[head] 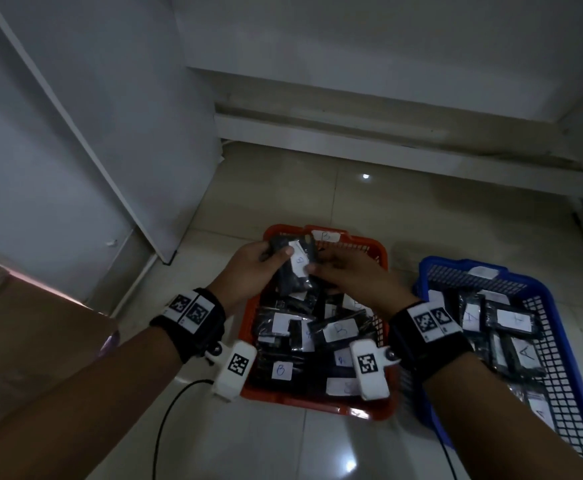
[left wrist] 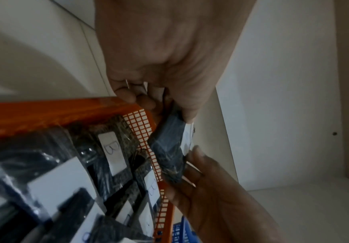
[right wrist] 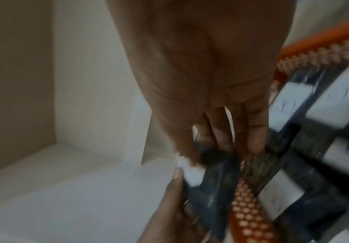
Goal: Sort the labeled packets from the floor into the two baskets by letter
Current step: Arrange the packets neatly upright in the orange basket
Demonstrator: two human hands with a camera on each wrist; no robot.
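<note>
Both hands hold one dark packet (head: 293,271) with a white label marked B, above the far end of the orange basket (head: 317,407). My left hand (head: 276,254) grips its left side with the thumb on top. My right hand (head: 321,268) pinches its right edge at the label. In the left wrist view the left hand (left wrist: 159,97) grips the top of the packet (left wrist: 167,148). The right wrist view, blurred, has the right hand (right wrist: 221,141) on the packet (right wrist: 212,185). The orange basket holds several B packets. The blue basket (head: 560,358) on the right holds several A packets.
A white cabinet panel (head: 110,150) stands at the left and a low white step (head: 387,133) runs along the back. A brown box (head: 41,341) sits at my left. Black cables (head: 165,420) lie on the glossy tile floor (head: 283,452) before the baskets.
</note>
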